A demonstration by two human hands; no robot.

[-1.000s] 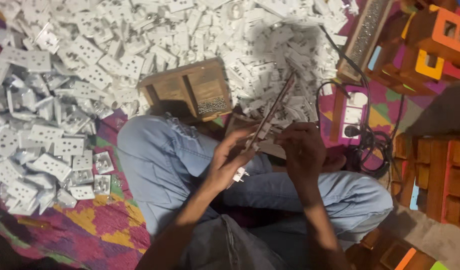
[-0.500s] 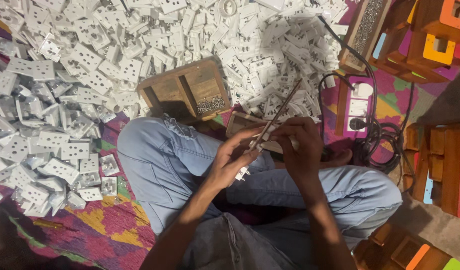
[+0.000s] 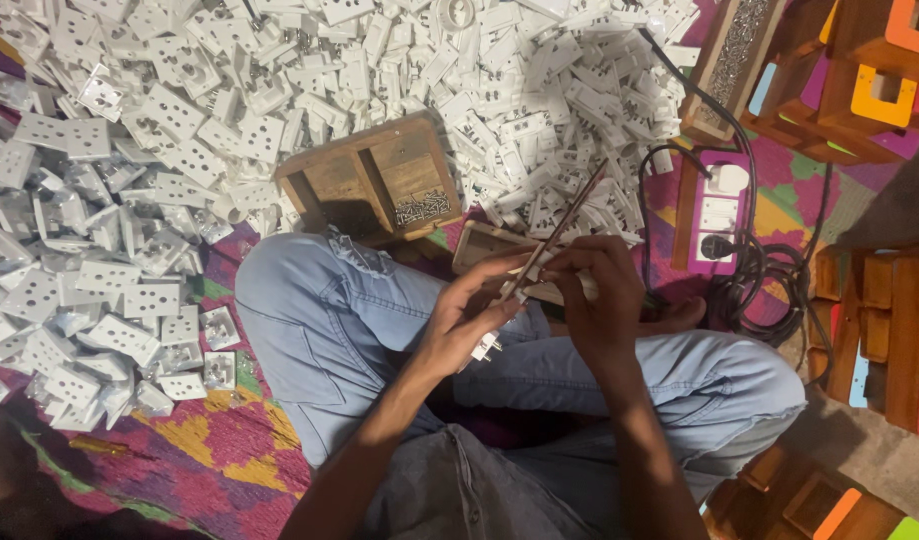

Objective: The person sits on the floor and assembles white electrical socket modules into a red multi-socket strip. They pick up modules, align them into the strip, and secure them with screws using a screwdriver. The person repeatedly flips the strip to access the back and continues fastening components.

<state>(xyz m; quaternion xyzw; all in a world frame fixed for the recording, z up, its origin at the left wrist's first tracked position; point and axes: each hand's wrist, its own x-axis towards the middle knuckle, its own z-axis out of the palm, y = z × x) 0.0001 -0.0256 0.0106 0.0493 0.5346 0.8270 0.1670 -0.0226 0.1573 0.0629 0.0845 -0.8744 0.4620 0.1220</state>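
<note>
I sit cross-legged in blue jeans on a colourful mat. My left hand (image 3: pixel 469 315) grips a small white socket part (image 3: pixel 485 346) that shows below the palm. My right hand (image 3: pixel 599 300) is closed around another white piece beside it and touches a long thin screwdriver (image 3: pixel 559 228) that slants up to the right between the two hands. Both hands meet above my lap, fingertips almost touching.
A large heap of white socket plates (image 3: pixel 179 150) covers the floor ahead and to the left. A wooden tray (image 3: pixel 374 180) with small screws stands in front of my knee. A white extension board (image 3: pixel 717 215) with black cable lies right; coloured wooden crates (image 3: pixel 859 80) stand beyond.
The hands stay together on the part and screwdriver; the fingers shift slightly. The view has tilted a little, moving the scene upward.
</note>
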